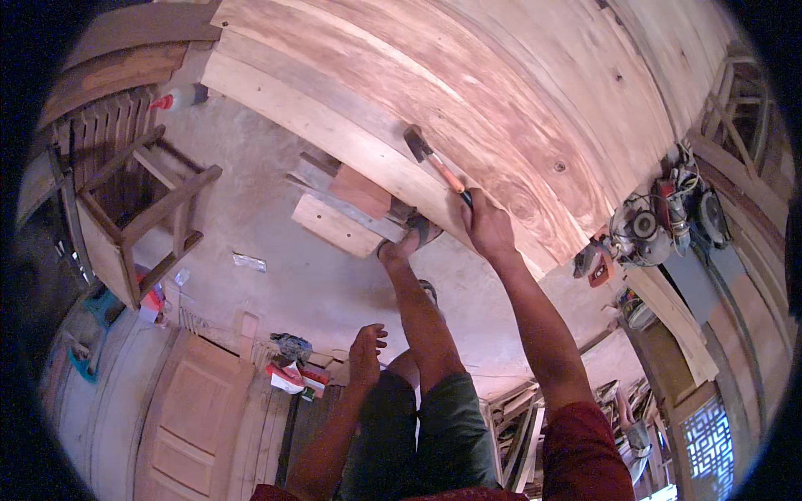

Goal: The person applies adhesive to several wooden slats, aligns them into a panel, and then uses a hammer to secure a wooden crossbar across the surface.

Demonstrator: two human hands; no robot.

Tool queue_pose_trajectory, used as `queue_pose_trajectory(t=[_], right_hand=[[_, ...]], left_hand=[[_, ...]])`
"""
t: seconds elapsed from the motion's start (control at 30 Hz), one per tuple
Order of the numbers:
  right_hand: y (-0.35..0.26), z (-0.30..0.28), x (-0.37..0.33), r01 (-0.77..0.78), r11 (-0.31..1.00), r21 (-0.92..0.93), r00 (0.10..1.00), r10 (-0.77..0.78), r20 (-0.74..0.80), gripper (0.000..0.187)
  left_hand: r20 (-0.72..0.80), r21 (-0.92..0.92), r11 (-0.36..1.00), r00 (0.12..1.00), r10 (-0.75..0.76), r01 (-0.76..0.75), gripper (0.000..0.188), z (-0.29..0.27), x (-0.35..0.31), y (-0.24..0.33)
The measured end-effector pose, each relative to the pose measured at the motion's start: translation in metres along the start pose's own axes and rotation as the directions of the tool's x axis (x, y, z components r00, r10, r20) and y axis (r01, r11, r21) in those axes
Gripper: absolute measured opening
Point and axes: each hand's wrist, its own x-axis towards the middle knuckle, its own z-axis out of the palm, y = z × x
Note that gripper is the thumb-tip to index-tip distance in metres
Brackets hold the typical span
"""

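My right hand is closed around the grip of a hammer with a dark head and an orange-and-black handle. The hammer's head lies over a wide wooden panel made of joined boards, close to its near edge. Whether the head touches the wood, I cannot tell. My left hand hangs low beside my left knee, its fingers loosely bent and apart, with nothing in them. Under the panel's edge, next to my foot, several short wood pieces lie on the floor.
A wooden stool frame stands at the left. Power tools with cables crowd the panel's right end, near an orange-handled saw. A panelled door is at lower left; scrap wood is piled at lower right.
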Motion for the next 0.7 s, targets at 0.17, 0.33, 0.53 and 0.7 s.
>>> queue_pose_trajectory(t=[0.17, 0.33, 0.53, 0.7], right_hand=[[-0.003, -0.002, -0.009, 0.165, 0.978, 0.131, 0.980, -0.147, -0.134, 0.046], [-0.012, 0.007, -0.004, 0.047, 0.999, 0.026, 0.999, -0.047, -0.016, 0.041], [-0.010, 0.020, -0.020, 0.240, 0.969, 0.055, 0.970, -0.242, 0.031, 0.028], [-0.002, 0.026, -0.023, 0.062, 0.997, 0.051, 0.990, -0.068, 0.120, 0.031]], left_hand=[[-0.013, -0.039, 0.999, 1.000, -0.027, 0.026, 0.056, 0.008, -0.009, -0.009], [0.023, 0.016, 1.000, 1.000, -0.020, 0.020, 0.056, 0.013, -0.026, -0.009], [0.004, 0.052, 0.999, 1.000, 0.004, -0.004, 0.056, 0.008, -0.028, -0.006], [0.017, 0.060, 0.997, 0.998, -0.053, 0.052, 0.044, 0.002, -0.022, 0.007]])
